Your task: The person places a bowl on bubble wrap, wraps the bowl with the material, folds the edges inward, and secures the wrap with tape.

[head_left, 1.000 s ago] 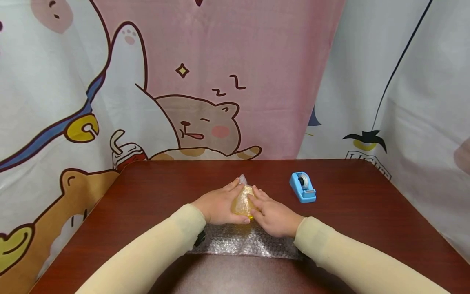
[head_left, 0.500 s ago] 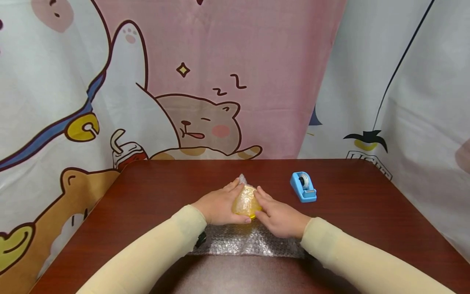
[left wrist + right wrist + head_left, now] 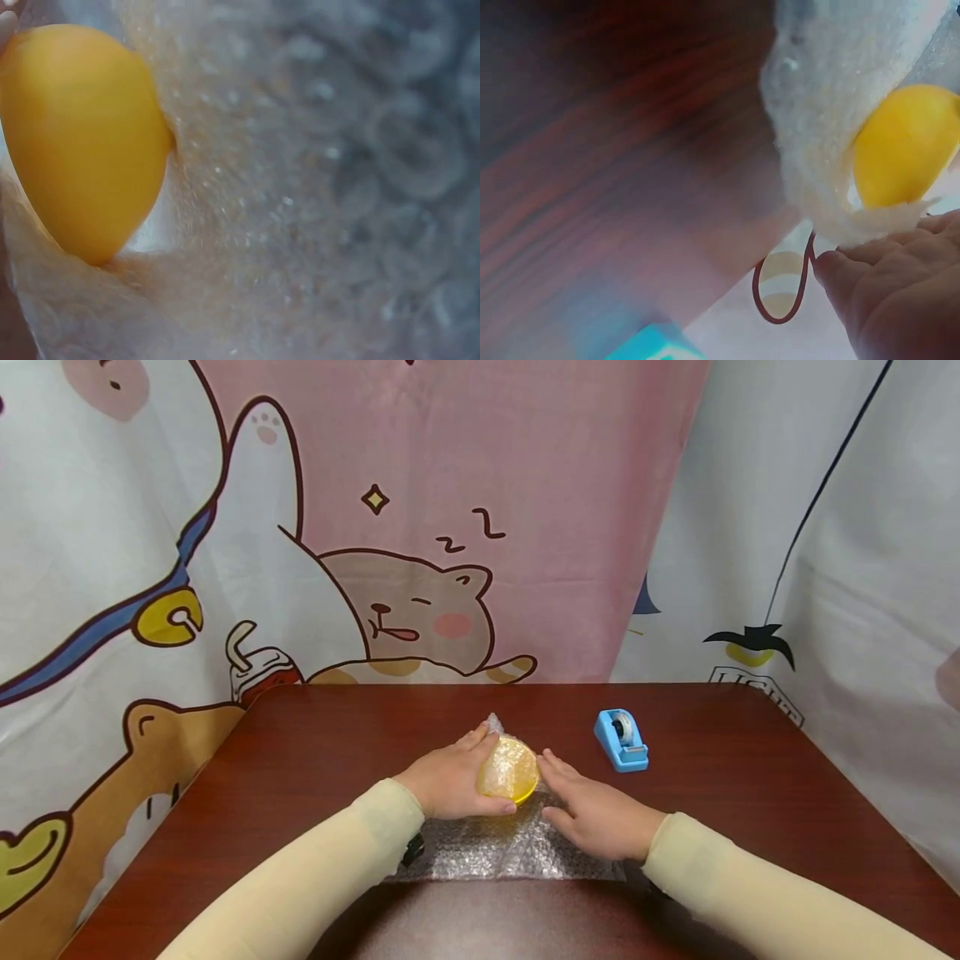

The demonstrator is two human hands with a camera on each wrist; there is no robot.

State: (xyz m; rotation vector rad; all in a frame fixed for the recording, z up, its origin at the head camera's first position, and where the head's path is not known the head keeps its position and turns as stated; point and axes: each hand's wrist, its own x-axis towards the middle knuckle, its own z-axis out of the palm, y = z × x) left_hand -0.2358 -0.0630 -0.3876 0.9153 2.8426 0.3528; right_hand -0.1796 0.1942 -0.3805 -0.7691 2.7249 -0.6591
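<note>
A smooth, round yellow thing, its kind not clear, lies wrapped in bubble wrap near the table's middle. My left hand holds the left side of this bundle, fingers at its far side and thumb along the near edge. Just right of the bundle is my right hand, its fingers extended and the fingertips close to the wrap; contact cannot be told. In the left wrist view the yellow thing shows through a gap in the wrap. The right wrist view shows it inside a wrap fold.
A light blue tape dispenser with a roll of clear tape stands on the dark red table, right of the bundle and farther back. A printed curtain hangs behind the table.
My right hand has drawn back to the right, off the bundle, so more of the yellow round is uncovered. My left hand has stayed in place.
</note>
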